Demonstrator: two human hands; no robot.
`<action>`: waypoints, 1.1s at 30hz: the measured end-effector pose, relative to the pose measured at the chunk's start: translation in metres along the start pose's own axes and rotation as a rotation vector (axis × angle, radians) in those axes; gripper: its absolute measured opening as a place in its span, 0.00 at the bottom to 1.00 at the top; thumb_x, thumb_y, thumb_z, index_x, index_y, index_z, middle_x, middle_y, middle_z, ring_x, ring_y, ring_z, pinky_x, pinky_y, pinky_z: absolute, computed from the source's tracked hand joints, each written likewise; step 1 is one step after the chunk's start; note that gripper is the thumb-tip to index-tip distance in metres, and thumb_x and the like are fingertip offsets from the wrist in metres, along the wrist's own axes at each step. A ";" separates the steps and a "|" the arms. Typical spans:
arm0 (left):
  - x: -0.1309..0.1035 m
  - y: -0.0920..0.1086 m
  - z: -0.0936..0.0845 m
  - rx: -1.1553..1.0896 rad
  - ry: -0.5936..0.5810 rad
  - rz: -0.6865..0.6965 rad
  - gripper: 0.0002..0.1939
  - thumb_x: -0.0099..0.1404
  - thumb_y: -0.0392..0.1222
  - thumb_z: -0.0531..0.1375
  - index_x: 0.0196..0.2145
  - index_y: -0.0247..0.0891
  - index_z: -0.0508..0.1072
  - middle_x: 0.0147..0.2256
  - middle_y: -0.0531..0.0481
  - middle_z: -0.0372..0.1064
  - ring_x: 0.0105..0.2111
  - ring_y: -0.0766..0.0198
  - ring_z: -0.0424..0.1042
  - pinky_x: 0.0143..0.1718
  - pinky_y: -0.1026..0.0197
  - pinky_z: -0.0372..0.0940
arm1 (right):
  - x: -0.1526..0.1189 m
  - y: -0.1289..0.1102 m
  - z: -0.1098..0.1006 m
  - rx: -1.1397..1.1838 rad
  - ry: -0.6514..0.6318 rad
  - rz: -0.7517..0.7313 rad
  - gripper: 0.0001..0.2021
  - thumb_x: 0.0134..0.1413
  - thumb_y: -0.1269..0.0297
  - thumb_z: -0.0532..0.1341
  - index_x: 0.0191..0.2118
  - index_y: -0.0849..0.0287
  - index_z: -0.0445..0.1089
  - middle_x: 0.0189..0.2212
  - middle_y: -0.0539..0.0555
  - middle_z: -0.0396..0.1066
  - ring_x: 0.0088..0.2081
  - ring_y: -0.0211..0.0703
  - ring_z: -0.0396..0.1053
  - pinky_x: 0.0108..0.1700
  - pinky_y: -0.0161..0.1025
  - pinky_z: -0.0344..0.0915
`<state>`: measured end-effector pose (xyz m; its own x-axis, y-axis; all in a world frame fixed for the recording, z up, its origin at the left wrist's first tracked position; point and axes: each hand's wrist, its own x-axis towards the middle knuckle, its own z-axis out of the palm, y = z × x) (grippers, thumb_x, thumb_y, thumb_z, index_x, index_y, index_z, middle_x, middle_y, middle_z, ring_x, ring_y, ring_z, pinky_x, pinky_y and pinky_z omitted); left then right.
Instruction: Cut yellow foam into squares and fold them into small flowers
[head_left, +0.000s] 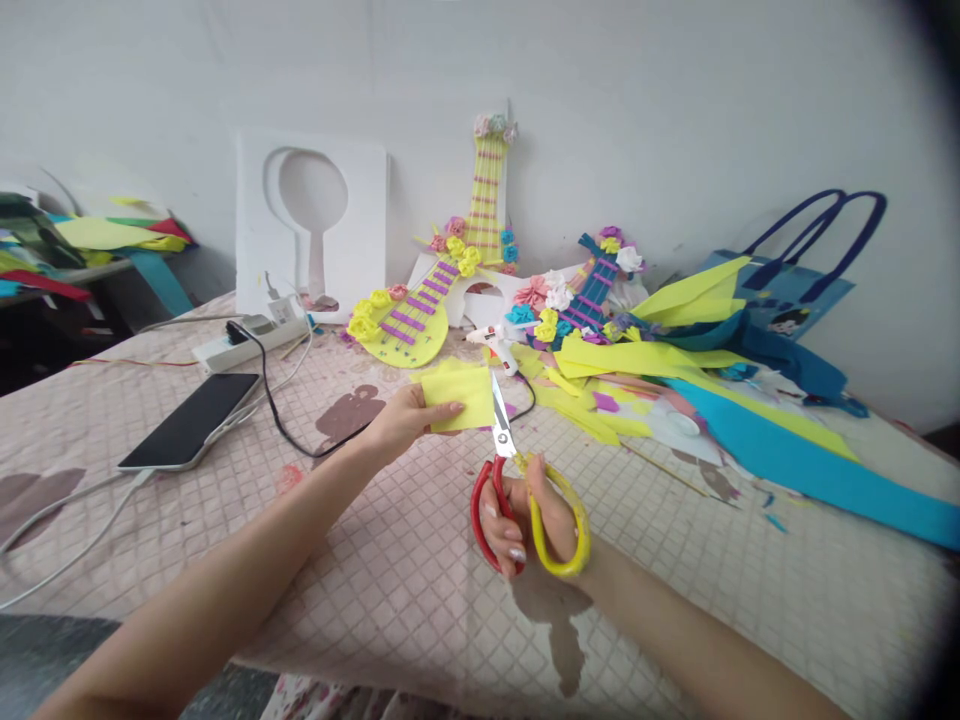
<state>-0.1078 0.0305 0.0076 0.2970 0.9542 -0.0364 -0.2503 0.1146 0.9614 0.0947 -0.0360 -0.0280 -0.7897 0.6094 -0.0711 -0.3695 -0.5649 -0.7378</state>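
My left hand (409, 415) pinches a squarish piece of yellow crepe paper (461, 393) between thumb and fingers, above the table. In my right hand (517, 515) is a pair of scissors (504, 440) with one red and one yellow handle loop; fingers go through both loops. The blades point away from me, at the right edge of the yellow paper. Whether they are cutting into it I cannot tell. Just beyond lies a white glue gun (496, 348) with a black cord.
Paper-decorated instrument shapes, one yellow (412, 335) and one blue (592, 290), lie at the back. Yellow and blue paper strips (795, 450) cover the right side. At left are a phone (190, 420), a power strip (251, 335) and cables. A blue bag (806, 300) stands at back right.
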 end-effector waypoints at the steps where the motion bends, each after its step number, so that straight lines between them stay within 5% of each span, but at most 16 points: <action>1: 0.000 -0.001 -0.001 0.001 -0.005 0.002 0.21 0.51 0.40 0.68 0.43 0.36 0.74 0.44 0.43 0.73 0.38 0.60 0.74 0.34 0.65 0.70 | 0.001 0.001 0.000 0.002 -0.003 -0.004 0.35 0.48 0.29 0.41 0.29 0.60 0.62 0.16 0.44 0.53 0.14 0.31 0.53 0.18 0.33 0.65; 8: 0.002 -0.001 -0.003 0.006 0.009 0.006 0.21 0.50 0.40 0.68 0.43 0.34 0.74 0.44 0.41 0.74 0.37 0.60 0.75 0.33 0.65 0.70 | 0.003 0.004 -0.003 -0.008 0.001 -0.021 0.32 0.45 0.30 0.46 0.26 0.60 0.60 0.12 0.41 0.51 0.11 0.28 0.47 0.12 0.30 0.60; 19: 0.000 -0.006 -0.001 0.030 -0.064 -0.025 0.22 0.50 0.40 0.68 0.44 0.33 0.74 0.43 0.40 0.74 0.36 0.60 0.75 0.32 0.65 0.70 | 0.000 -0.003 0.001 -0.029 0.009 0.003 0.36 0.46 0.28 0.43 0.30 0.62 0.64 0.16 0.44 0.55 0.16 0.31 0.55 0.20 0.35 0.67; 33: 0.002 -0.008 -0.002 0.033 -0.060 -0.032 0.20 0.50 0.40 0.68 0.42 0.33 0.75 0.42 0.41 0.75 0.35 0.62 0.75 0.32 0.66 0.70 | 0.002 -0.003 -0.003 -0.007 -0.016 -0.032 0.33 0.45 0.29 0.45 0.25 0.60 0.60 0.12 0.41 0.50 0.11 0.28 0.47 0.12 0.30 0.60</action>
<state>-0.1070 0.0315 -0.0004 0.3593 0.9318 -0.0513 -0.2095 0.1341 0.9686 0.0957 -0.0310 -0.0276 -0.7853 0.6180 -0.0371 -0.3908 -0.5412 -0.7446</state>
